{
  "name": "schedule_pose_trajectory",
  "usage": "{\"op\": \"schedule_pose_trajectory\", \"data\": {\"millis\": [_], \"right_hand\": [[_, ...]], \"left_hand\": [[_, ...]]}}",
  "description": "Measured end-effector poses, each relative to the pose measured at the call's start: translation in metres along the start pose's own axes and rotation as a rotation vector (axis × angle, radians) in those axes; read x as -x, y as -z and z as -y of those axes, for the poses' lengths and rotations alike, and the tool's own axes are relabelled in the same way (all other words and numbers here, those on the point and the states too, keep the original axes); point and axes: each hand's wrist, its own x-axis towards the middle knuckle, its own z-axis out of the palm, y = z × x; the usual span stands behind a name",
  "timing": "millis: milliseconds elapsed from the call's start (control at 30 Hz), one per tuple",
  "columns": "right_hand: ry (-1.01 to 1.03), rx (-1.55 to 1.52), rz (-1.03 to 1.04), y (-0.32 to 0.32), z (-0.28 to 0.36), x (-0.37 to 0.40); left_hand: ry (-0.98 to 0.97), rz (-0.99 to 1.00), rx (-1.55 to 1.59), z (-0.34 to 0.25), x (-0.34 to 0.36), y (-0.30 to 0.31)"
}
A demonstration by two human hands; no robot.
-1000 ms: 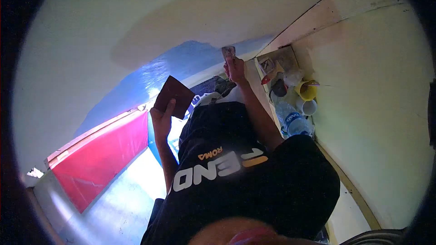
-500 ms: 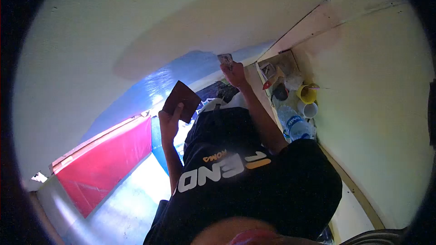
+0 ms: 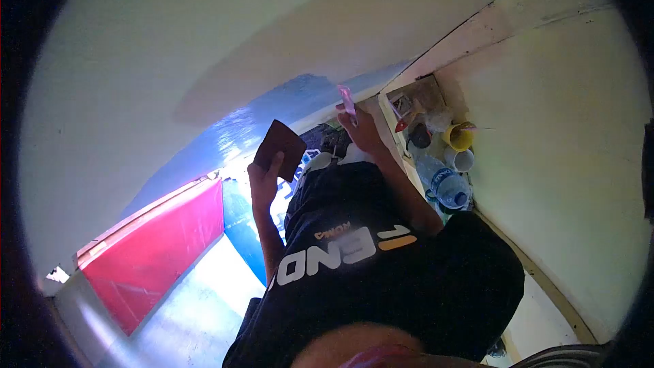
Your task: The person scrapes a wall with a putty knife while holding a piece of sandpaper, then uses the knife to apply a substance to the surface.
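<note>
My left hand [image 3: 264,180] is closed on a dark brown, flat square piece [image 3: 280,150], its thumb lying across the face. To the right, my right hand [image 3: 362,131] is closed round a small flat scraper [image 3: 347,99]. The scraper is turned nearly edge-on and looks pinkish in the light. Its tip overlaps the lower part of the pale wall [image 3: 272,34], where a bluish sheen runs along the surface. Both hands are in front of my dark shirt and trousers.
On a ledge at right are a yellow cup [image 3: 462,138], a white cup [image 3: 460,159], a large plastic bottle [image 3: 446,182] and a red-tipped item [image 3: 401,125]. Another pale wall [image 3: 558,150] rises beside it. A red panel [image 3: 160,245] stands at lower left.
My right hand has moved slightly right and down, and the scraper has turned from face-on to nearly edge-on. My left hand has shifted slightly right with the brown piece.
</note>
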Motion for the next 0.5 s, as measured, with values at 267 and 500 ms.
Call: {"op": "schedule_pose_trajectory", "data": {"millis": [267, 500], "right_hand": [[-0.192, -0.470, 0.280, 0.002, 0.092, 0.032], [-0.161, -0.336, 0.107, 0.023, 0.104, 0.046]], "left_hand": [[-0.086, 0.272, -0.194, -0.031, -0.022, -0.039], [-0.102, 0.199, -0.267, -0.046, -0.022, -0.060]]}}
